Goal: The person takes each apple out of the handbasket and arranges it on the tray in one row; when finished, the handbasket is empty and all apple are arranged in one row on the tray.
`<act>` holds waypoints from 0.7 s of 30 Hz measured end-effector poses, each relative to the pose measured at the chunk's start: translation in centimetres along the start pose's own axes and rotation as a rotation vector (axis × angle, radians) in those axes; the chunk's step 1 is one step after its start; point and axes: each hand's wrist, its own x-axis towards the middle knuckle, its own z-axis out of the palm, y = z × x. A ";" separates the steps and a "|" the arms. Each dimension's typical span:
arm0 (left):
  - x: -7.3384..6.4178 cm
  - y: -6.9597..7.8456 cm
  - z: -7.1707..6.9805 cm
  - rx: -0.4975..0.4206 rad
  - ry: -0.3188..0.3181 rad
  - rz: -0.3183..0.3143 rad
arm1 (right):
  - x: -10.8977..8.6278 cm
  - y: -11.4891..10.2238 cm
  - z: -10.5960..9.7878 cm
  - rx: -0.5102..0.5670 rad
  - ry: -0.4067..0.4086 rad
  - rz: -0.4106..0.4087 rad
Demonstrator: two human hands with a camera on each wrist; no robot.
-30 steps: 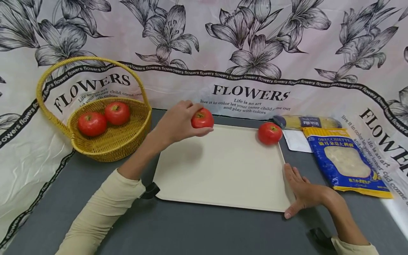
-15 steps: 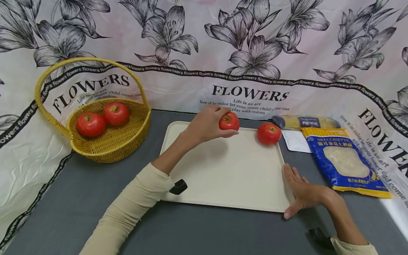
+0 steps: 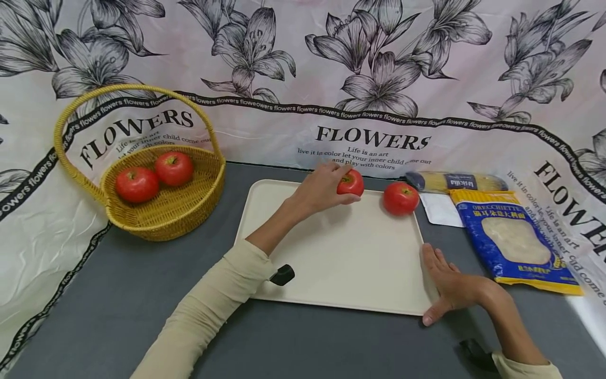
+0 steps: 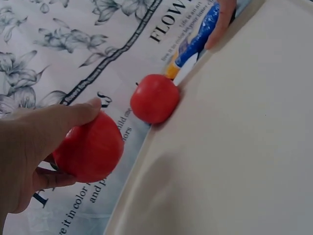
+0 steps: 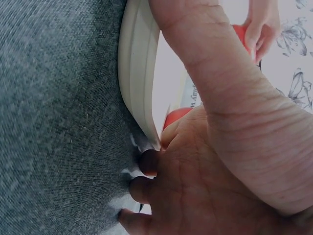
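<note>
My left hand (image 3: 322, 188) grips a red tomato (image 3: 351, 183) between thumb and fingers over the far part of a cream tray (image 3: 331, 258). In the left wrist view the held tomato (image 4: 93, 149) appears raised, its shadow falling on the tray. A second tomato (image 3: 400, 198) sits at the tray's far right corner, a small gap from the held one. At the tray's right edge rests my right hand (image 3: 450, 287), fingers extended and thumb near the front corner. The right wrist view shows its palm (image 5: 190, 181) close to the tray's rim (image 5: 139, 73).
A yellow wicker basket (image 3: 165, 229) with a tall handle stands at the left, holding two tomatoes (image 3: 137, 185). Right of the tray lie a blue-and-yellow orecchiette bag (image 3: 516, 242), a clear pasta packet (image 3: 461, 182) and a white flat piece (image 3: 441, 209). A flower-print sheet (image 3: 265, 131) hangs behind.
My left hand has carried the tomato rightward over the tray, from its far left part to near the second tomato. The right hand has stayed at the tray's edge.
</note>
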 end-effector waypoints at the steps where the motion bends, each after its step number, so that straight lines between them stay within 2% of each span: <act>1: 0.1 0.1 0.3 0.002 -0.005 0.004 | -0.1 0.0 0.0 0.002 -0.001 0.006; 12: 1.0 1.1 1.9 0.039 -0.037 0.045 | -0.4 0.1 -0.1 0.017 -0.014 0.015; 21: 1.6 1.2 3.5 0.065 -0.120 -0.025 | -0.1 0.1 -0.1 0.030 -0.015 0.009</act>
